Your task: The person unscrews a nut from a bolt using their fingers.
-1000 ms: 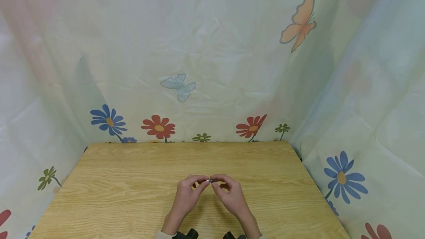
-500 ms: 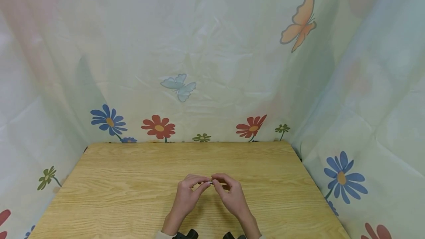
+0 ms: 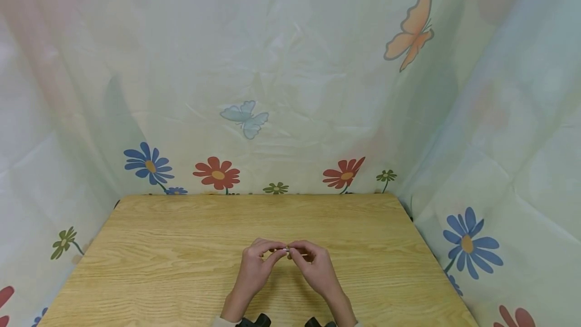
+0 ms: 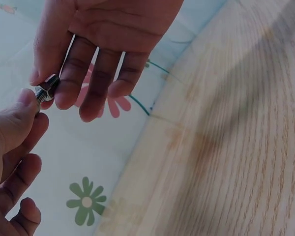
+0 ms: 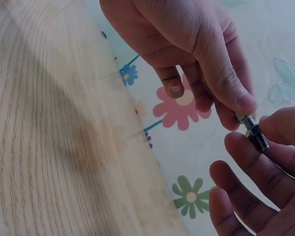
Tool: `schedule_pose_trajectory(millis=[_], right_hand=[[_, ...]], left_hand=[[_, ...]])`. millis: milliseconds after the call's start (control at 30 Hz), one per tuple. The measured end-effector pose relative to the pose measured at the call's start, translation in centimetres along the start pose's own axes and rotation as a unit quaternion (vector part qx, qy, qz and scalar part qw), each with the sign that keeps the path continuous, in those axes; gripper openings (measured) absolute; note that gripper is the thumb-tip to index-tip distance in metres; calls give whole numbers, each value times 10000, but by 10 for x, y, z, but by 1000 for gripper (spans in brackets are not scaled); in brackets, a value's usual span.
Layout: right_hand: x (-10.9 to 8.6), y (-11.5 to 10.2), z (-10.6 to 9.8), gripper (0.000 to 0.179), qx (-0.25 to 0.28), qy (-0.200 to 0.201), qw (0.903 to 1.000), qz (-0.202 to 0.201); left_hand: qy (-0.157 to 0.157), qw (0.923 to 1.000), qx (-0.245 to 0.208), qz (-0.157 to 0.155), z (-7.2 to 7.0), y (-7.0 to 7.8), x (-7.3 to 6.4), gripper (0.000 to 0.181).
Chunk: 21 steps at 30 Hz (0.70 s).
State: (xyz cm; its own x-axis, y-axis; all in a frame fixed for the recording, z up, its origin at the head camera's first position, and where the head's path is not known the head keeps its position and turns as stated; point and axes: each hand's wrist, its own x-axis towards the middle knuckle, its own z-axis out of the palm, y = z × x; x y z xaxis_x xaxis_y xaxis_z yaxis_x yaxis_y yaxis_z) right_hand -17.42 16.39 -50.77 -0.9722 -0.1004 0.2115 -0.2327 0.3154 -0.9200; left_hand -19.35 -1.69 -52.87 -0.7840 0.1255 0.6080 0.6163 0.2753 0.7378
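A small metal bolt (image 4: pixel 53 79) is held between my two hands, with a hex nut (image 5: pixel 256 132) partway along its thread. My left hand (image 3: pixel 255 266) pinches one end of the bolt between thumb and forefinger, hiding that end. Facing it, my right hand (image 3: pixel 317 268) has its thumb and forefinger on the nut. In the right wrist view the bolt's free threaded end sticks out past the nut, between the right fingers (image 5: pixel 265 169). The other right fingers are spread and loosely bent. Both hands are raised over the wooden table (image 3: pixel 181 266).
Flower- and butterfly-printed curtains (image 3: pixel 290 64) close in the table's back and both sides. Dark wrist straps (image 3: pixel 256 320) and pale cuffs show at the lower edge of the head view.
My right fingertips have shifted slightly around the nut, changing how much of the bolt shows between the hands. My left hand stays nearly still.
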Motion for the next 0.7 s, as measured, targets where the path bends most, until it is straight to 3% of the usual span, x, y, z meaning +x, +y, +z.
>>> schedule_pose_trajectory(millis=[367, 700], right_hand=[[0, 2, 0, 12, -60, 0, 9999, -152], [0, 4, -3, 17, 51, 36, 9955, -943]], left_hand=[[-98, 9992, 235, -297, -1, 0, -1, 11], [-114, 9992, 312, -243, -1, 2, 0, 9]])
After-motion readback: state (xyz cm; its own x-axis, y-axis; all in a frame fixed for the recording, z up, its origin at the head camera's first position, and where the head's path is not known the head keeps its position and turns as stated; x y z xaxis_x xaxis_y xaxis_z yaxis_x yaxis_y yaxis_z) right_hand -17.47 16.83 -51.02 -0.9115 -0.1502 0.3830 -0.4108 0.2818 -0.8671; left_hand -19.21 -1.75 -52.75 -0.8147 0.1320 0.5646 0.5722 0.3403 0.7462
